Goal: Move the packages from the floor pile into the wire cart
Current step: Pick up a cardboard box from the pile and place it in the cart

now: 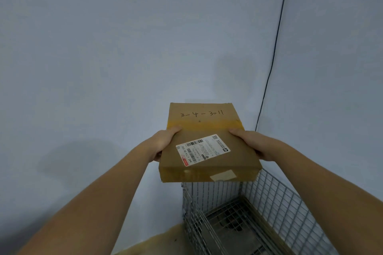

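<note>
Pale blue walls (124, 47) meet in a corner where a thin dark cable (275, 47) runs down, and a wire cart (275, 198) stands on the floor below it. Inside the cart only its mesh bottom shows; nothing appears to lie on it yet.

Held up in front of the wall is a flat cardboard box (207, 143), with "3-4-3011" handwritten near its far edge, a band of yellowish tape across it and a white shipping label (203, 149) on top. It looks stiff and thin, and probably light, since it rides level on outstretched arms without sagging. Bare cardboard gives decent friction, though the taped strips may be slicker. The two long side edges seem the natural place to hold it, near the middle.

That is where both hands sit. The left hand (163, 144) grips the left edge, thumb on top and fingers hidden underneath. The right hand (251, 145) grips the right edge likewise. The box hangs between them, above the far end of the cart and clear of its rim.
</note>
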